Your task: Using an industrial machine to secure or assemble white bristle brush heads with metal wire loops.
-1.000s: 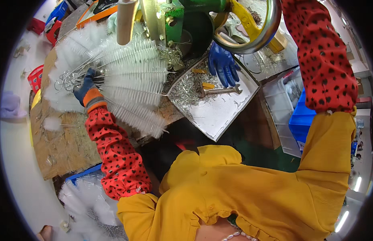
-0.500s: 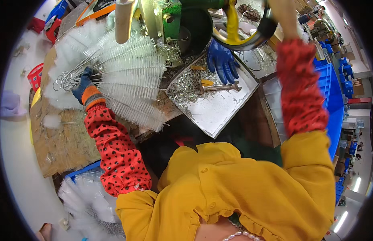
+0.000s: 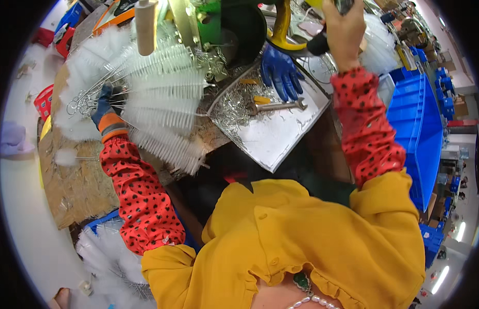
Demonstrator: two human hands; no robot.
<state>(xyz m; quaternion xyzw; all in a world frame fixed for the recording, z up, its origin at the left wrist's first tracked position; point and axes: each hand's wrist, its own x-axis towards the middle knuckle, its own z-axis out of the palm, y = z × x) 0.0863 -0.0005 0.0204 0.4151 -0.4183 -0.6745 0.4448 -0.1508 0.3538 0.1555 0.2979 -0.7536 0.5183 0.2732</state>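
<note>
Brushes [image 3: 164, 95] left, handle [image 3: 317, 45] right, fill curled hands [image 3: 105, 105] [image 3: 345, 33].

A bunch of white brushes [image 3: 164, 98] lies fanned out over a worn wooden table [image 3: 85, 190], bristles spreading to the right, bare wire stems drawn together, looped ends toward the left. Well to their right is a wheel [image 3: 282, 26] with a yellow spoke and dark curved rim, cut off by the top edge.

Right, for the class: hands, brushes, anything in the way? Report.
Left hand, gloved, gripping brushes by their wires. Right hand, bare, on handwheel. Possible clutter: wrench in white tray, loose blue glove alongside.
</note>
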